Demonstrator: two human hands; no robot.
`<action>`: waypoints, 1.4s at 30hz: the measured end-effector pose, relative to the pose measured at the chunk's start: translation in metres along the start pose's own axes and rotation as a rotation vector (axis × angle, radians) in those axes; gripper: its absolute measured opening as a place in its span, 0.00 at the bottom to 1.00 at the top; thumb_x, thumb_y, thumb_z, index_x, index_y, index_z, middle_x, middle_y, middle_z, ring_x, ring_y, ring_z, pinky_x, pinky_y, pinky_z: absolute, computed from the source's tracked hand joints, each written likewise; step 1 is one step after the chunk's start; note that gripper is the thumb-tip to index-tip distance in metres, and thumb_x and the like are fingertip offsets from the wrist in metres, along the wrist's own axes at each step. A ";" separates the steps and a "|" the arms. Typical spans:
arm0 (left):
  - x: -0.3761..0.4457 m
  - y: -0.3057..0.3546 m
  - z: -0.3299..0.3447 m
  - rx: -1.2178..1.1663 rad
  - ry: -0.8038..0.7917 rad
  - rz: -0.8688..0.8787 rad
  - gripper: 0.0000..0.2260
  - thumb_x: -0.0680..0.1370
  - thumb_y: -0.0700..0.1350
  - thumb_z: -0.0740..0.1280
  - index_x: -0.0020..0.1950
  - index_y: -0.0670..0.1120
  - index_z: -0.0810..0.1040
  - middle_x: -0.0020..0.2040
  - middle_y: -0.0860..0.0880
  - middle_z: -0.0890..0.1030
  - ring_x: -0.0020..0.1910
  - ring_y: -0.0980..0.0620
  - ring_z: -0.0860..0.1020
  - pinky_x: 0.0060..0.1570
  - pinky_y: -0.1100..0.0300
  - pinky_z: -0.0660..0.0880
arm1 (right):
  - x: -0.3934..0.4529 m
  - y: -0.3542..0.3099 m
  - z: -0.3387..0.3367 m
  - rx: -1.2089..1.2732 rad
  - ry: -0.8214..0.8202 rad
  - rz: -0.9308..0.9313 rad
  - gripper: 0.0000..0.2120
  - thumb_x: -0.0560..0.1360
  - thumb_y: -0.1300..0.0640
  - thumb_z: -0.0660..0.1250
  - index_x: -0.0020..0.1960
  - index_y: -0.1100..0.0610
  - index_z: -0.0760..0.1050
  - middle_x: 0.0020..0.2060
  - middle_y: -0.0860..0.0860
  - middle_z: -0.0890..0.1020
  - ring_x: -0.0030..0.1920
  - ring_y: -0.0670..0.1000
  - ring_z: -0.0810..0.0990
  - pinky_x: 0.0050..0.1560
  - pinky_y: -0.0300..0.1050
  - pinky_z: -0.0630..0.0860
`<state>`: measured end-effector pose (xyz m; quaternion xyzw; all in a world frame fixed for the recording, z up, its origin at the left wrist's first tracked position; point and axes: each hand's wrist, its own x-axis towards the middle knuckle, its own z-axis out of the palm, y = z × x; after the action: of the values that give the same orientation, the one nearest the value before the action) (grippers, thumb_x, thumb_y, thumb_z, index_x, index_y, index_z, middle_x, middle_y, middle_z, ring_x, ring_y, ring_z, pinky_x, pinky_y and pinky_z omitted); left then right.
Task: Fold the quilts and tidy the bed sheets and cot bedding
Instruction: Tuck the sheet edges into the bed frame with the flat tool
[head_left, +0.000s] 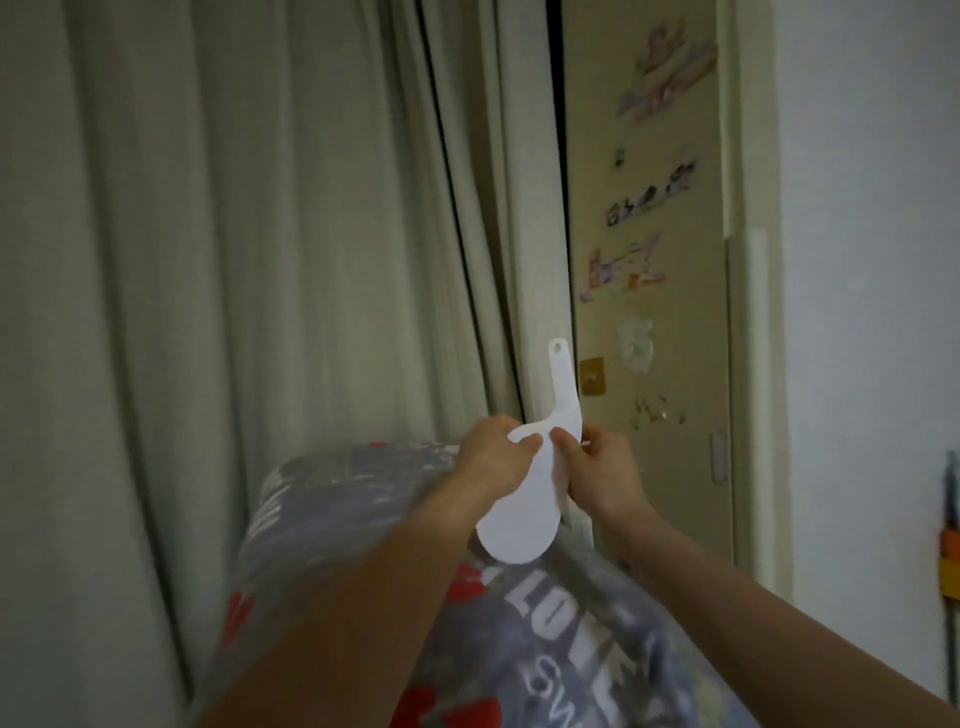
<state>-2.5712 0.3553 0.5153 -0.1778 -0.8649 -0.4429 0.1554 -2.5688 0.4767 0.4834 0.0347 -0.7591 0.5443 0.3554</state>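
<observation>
Both hands hold a white paddle-shaped tool (524, 499) over a bundled quilt (519, 623). The left hand (493, 457) pinches its edge, the right hand (597, 473) curls round the other side; both grips are clamped on it. The quilt, grey-blue with red patches, lies under and nearer than the grips, beneath the forearms. Its print reads "LOV" and "SW"; the rest is blurred. Beyond the grips hang a curtain (234, 234) and a stickered door (649, 208). This looks like a tucking step; next, the tool probably needs aiming at a bedding edge.

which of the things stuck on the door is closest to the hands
The amber square hook, just above the right hand beside the white paddle's handle; the picture stickers sit higher.
</observation>
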 end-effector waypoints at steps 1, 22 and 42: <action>0.019 -0.003 0.006 0.008 -0.031 -0.010 0.13 0.81 0.50 0.61 0.60 0.43 0.76 0.56 0.44 0.78 0.53 0.44 0.77 0.48 0.56 0.73 | 0.014 0.007 0.001 -0.026 0.021 0.009 0.07 0.80 0.56 0.63 0.50 0.59 0.77 0.34 0.47 0.79 0.33 0.43 0.77 0.26 0.30 0.68; 0.153 -0.041 0.117 -0.278 -0.408 -0.221 0.12 0.81 0.48 0.60 0.60 0.42 0.75 0.56 0.43 0.79 0.54 0.43 0.77 0.50 0.51 0.77 | 0.115 0.082 0.005 -0.705 0.209 0.162 0.12 0.79 0.55 0.62 0.51 0.64 0.77 0.44 0.57 0.79 0.42 0.55 0.76 0.40 0.44 0.72; 0.149 -0.063 0.131 0.005 -0.448 -0.042 0.10 0.79 0.46 0.65 0.53 0.40 0.80 0.45 0.44 0.79 0.43 0.49 0.76 0.40 0.60 0.73 | 0.088 0.128 -0.005 -1.047 0.076 0.081 0.11 0.81 0.55 0.57 0.46 0.58 0.75 0.47 0.57 0.80 0.48 0.58 0.79 0.40 0.43 0.68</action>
<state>-2.7461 0.4535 0.4604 -0.2535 -0.8823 -0.3934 -0.0493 -2.6883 0.5626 0.4323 -0.1968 -0.9167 0.1064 0.3311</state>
